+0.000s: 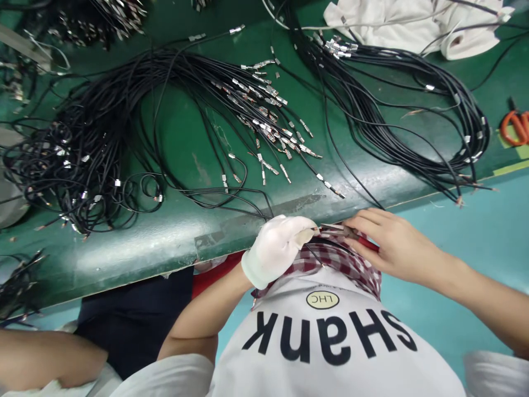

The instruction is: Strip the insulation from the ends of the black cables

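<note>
Head view: white-gloved left hand (pixel 276 249) and bare right hand (pixel 388 242) meet just off the near edge of the green surface (pixel 165 242), each grip pinching what seems a small bunch of thin black silver-tipped wires (pixel 330 227).

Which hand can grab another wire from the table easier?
Probably the left. Both hands pinch a metal piece, but the gloved left hand sits at the table edge, just below the fanned wire ends. The right hand is farther off past the edge.
</note>
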`<state>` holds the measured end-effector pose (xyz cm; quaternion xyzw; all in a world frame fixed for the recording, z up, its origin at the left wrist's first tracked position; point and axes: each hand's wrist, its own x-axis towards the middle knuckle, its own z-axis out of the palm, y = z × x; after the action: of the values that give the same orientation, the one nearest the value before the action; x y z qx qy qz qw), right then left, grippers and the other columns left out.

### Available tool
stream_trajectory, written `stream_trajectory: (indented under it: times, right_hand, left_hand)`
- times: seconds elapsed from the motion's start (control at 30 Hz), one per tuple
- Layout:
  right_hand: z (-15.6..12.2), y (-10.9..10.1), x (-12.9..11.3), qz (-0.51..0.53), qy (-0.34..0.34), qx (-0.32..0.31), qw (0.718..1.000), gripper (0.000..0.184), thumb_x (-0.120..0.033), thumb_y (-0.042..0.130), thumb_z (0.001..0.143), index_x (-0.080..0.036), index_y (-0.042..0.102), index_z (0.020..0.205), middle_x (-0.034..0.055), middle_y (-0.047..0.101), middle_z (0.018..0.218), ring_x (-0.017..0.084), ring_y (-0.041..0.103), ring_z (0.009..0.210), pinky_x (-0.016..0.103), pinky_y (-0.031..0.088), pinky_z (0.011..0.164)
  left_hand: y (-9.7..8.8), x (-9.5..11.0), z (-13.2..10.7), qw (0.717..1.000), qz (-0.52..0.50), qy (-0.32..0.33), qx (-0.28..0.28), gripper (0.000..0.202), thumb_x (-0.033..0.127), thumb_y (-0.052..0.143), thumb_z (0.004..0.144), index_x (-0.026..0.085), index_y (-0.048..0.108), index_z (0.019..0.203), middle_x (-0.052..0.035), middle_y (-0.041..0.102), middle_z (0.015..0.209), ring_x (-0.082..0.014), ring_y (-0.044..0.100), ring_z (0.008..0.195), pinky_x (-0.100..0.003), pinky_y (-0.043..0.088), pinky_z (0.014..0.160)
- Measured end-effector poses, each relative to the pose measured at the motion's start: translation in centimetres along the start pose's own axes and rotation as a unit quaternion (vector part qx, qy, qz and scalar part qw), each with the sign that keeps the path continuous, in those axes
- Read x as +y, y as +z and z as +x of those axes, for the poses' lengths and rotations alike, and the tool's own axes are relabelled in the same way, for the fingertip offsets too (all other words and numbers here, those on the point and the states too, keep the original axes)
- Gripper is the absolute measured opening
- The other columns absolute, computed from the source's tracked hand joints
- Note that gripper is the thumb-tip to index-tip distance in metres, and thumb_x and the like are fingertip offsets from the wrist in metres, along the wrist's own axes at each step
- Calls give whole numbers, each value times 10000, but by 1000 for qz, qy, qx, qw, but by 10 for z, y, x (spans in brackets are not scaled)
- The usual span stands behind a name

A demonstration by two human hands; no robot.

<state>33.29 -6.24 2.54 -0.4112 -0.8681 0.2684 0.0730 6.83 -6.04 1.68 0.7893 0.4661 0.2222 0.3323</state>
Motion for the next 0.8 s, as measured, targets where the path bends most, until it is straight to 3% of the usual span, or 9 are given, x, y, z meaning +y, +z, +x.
stream_trajectory:
  times: [0.3, 0.53, 0.7, 0.8]
  right_hand:
    - [3, -5, -2, -37, -21, -1, 999, 221, -282, 501, 976, -203, 622, 1143, 90, 715, 984, 236, 652, 861, 392, 519, 788]
    - [2, -12, -3, -43, -12, -3, 999, 241, -204, 508, 954, -202, 644, 1153, 81, 729, 965, 222, 675, 859, 360, 507, 772]
    - [-1, -12, -4, -46, -11, -4, 999, 250, -179, 514, 937, -204, 649, 1145, 79, 730, 967, 218, 674, 856, 355, 508, 765]
    - [-2, -11, -3, -57, -12, -4, 998, 241, -213, 521, 944, -199, 644, 1150, 87, 723, 1001, 226, 660, 867, 365, 504, 767]
  left_hand:
    - [3, -5, 1, 999, 35, 25, 3, 249, 346, 497, 1002, 234, 711, 943, 7, 746, 825, -147, 661, 706, -274, 481, 696]
    - [3, -4, 5, 999, 36, 18, -28, 152, 221, 551, 955, 233, 702, 937, 38, 743, 841, -142, 658, 718, -280, 468, 715]
    - [2, 3, 6, 999, 40, 8, -27, 86, 216, 641, 900, 240, 702, 955, 54, 743, 846, -132, 664, 730, -274, 461, 727]
    - [1, 5, 5, 999, 37, 22, -17, 112, 237, 600, 943, 238, 712, 944, 50, 754, 867, -129, 668, 744, -272, 456, 715]
